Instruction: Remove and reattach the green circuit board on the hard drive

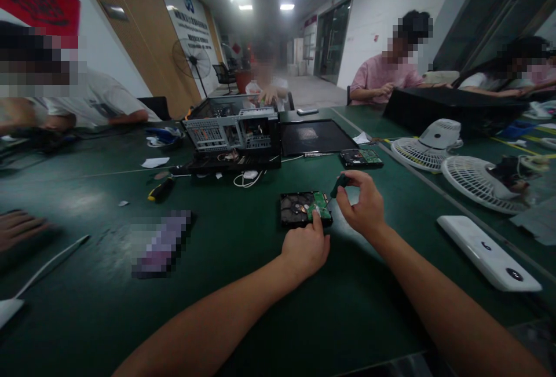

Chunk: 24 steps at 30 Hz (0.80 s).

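Note:
A hard drive lies on the green table with its green circuit board facing up. My left hand is at the drive's near edge, fingers curled in and the index fingertip pressed on the board. Between the thumb and fingers of my right hand is a screwdriver with a dark handle. Its thin shaft slants down toward the right part of the board; exactly where the tip touches cannot be made out.
Beyond the drive stand an opened computer case and a second hard drive. A yellow-black screwdriver and a blurred phone lie left. White fan parts and a white device are right. Several people sit around the table.

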Tool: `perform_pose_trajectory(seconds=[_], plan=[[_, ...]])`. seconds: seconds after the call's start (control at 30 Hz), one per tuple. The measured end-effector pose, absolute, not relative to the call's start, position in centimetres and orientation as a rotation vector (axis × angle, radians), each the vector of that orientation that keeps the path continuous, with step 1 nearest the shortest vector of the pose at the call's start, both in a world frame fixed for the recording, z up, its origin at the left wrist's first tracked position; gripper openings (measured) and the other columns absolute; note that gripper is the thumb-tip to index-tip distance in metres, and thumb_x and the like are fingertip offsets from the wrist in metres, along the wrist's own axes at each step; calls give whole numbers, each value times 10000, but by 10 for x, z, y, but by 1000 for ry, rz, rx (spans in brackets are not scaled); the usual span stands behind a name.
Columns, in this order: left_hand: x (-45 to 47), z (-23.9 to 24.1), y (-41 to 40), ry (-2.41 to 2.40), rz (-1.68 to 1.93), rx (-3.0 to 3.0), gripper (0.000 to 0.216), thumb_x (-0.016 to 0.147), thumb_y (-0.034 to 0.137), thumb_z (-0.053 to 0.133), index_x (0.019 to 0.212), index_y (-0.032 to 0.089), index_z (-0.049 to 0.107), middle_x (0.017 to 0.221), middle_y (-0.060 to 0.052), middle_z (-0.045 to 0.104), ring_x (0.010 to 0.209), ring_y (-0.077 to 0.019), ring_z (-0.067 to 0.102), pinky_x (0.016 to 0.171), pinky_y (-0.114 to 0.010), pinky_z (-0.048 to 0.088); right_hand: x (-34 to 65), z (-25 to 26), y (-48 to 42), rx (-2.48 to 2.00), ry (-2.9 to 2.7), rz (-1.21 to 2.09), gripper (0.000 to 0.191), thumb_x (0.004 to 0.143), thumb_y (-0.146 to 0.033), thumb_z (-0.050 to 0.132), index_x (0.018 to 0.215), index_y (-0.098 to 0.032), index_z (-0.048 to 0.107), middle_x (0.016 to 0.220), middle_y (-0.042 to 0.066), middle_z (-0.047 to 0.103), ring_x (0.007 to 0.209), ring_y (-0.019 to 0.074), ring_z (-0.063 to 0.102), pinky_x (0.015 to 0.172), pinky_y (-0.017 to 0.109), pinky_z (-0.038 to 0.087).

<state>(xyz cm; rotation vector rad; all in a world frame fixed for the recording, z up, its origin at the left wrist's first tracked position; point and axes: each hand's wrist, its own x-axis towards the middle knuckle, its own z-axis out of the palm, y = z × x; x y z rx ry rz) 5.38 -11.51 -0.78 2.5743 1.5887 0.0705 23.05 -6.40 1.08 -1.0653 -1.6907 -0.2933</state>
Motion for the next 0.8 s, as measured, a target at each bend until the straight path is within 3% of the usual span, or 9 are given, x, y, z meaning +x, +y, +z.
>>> perform_pose_trajectory(seconds=[0.13,0.37,0.57,0.7,0.8], plan=[[53,-6,-116,1583,75,2568,730,1031,423,443,1611,26,246,1134,-231,729,893,-324,757,741,-418,567,231,12,-64,-1090,-1669,-351,383,880,-280,718,1223,-253,549,1064,69,624,886,230,649,805,441,594],[54,-8,-116,1586,88,2575,731,1031,416,450,1606,14,247,1128,-234,731,886,-319,758,763,-416,568,229,16,-66,-1077,-1711,-336,363,910,-239,654,1258,-245,549,996,56,589,882,229,619,801,437,569],[54,-9,-115,1581,91,2570,740,1026,423,448,1610,18,244,1143,-229,730,859,-316,755,754,-418,569,230,16,-66,-1103,-1653,-403,368,875,-264,729,1201,-243,558,881,15,561,805,212,594,783,423,564],[54,-8,-115,1582,81,2568,739,1025,426,455,1604,14,254,1135,-228,730,872,-319,755,749,-416,572,231,14,-64,-1064,-1669,-340,374,890,-228,690,1240,-227,558,1051,76,598,877,219,630,773,423,594],[54,-8,-115,1580,68,2573,745,1024,428,469,1604,14,250,1125,-232,730,902,-316,755,762,-398,570,231,12,-63,-1026,-1657,-292,383,882,-214,687,1240,-230,552,1233,122,616,1050,260,660,805,438,616]])
